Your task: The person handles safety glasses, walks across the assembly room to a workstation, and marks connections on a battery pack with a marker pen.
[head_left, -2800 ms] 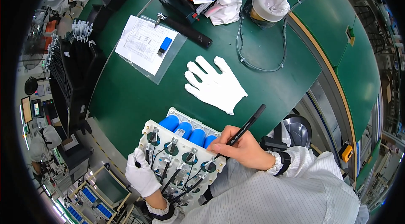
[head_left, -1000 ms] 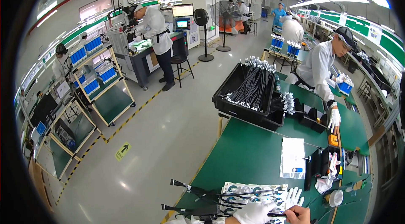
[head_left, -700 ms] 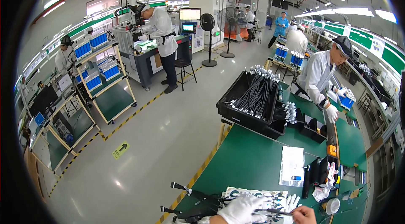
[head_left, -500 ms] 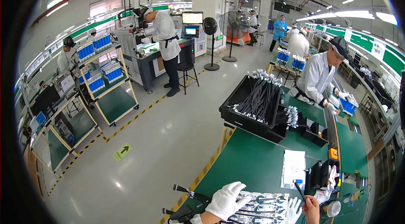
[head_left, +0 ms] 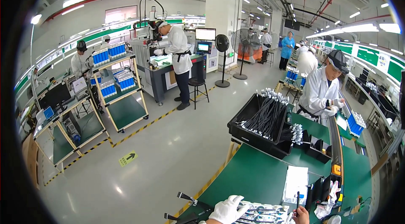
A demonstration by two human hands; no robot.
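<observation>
Only the lower edge of the head view shows my hands. My left hand [head_left: 228, 211], in a white glove, lies on top of a white fixture [head_left: 263, 214] strung with black cables, fingers pointing right. My bare right hand [head_left: 302, 217] is mostly cut off by the frame edge. It holds a black pen [head_left: 297, 200] upright just right of the fixture. Black clamp handles [head_left: 185, 197] stick out from the fixture's left end over the edge of the green table [head_left: 249, 173].
A black tray of white-tipped cables [head_left: 261, 124] sits further along the table, with a sleeved paper sheet [head_left: 295, 177] and a loose white glove [head_left: 333, 191] nearer. A person in a white coat [head_left: 318, 95] works beyond. Carts with blue packs [head_left: 120, 84] stand across the grey floor.
The view has lifted from the tabletop to the hall. Over the last second my gloved left hand has slid left across the fixture, and the pen now stands upright.
</observation>
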